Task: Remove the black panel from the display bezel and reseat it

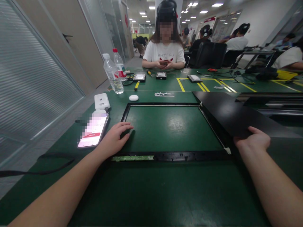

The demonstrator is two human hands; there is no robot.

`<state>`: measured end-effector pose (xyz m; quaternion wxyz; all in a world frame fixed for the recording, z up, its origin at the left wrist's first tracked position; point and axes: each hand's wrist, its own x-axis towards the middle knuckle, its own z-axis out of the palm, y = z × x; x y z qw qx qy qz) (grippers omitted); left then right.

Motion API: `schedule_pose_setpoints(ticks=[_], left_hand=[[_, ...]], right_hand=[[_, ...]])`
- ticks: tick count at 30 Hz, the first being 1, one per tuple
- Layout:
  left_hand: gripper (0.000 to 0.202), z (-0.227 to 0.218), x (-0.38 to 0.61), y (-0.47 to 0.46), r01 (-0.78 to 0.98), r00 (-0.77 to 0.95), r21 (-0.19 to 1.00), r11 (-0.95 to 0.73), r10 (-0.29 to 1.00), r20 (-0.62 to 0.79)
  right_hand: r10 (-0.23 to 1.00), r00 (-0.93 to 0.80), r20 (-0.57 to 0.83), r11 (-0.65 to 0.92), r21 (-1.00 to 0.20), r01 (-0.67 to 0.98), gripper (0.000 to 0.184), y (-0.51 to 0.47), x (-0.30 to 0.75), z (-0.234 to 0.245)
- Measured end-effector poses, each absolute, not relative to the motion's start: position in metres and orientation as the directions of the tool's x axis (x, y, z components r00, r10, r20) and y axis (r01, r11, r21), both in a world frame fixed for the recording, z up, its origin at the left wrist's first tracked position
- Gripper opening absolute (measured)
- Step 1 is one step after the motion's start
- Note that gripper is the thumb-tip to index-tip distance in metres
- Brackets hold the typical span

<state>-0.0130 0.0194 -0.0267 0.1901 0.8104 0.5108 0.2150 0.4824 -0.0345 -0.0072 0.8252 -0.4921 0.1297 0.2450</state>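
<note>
A thin black rectangular frame [189, 156] lies flat on the green table, with a strip of green circuit board [132, 158] along the left of its near bar. My left hand [115, 138] rests across the frame's left bar, fingers stretched toward the inside and holding nothing. At the right, my right hand [254, 141] grips the near edge of a flat black panel [227, 110], thumb on top and the other fingers hidden beneath. The panel is tilted beside the frame's right bar. Small whitish pieces sit at the frame's two right corners.
Left of the frame are a lit phone [93, 130], a white power bank [102, 101] and two bottles [113, 74]. A white earbud case [133, 98] and several hard drives [161, 75] lie beyond. Opposite sits a person [164, 52] with both hands on a phone.
</note>
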Motion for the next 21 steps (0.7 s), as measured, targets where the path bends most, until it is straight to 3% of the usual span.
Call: schedule_pose_setpoints(ticks=[3, 8, 21], left_hand=[[0.048, -0.025, -0.013, 0.019, 0.747, 0.386, 0.530, -0.400, 0.911, 0.144], [0.048, -0.023, -0.012, 0.018, 0.741, 0.381, 0.540, -0.399, 0.912, 0.151], [0.044, -0.021, -0.009, 0.016, 0.702, 0.398, 0.581, -0.411, 0.904, 0.158]], right_hand=[[0.214, 0.850, -0.481, 0.401, -0.750, -0.526, 0.022, -0.035, 0.478, -0.003], [0.213, 0.849, -0.483, 0.374, -0.763, -0.528, 0.021, -0.036, 0.472, 0.002], [0.277, 0.834, -0.476, 0.343, -0.762, -0.549, 0.027, -0.036, 0.492, -0.009]])
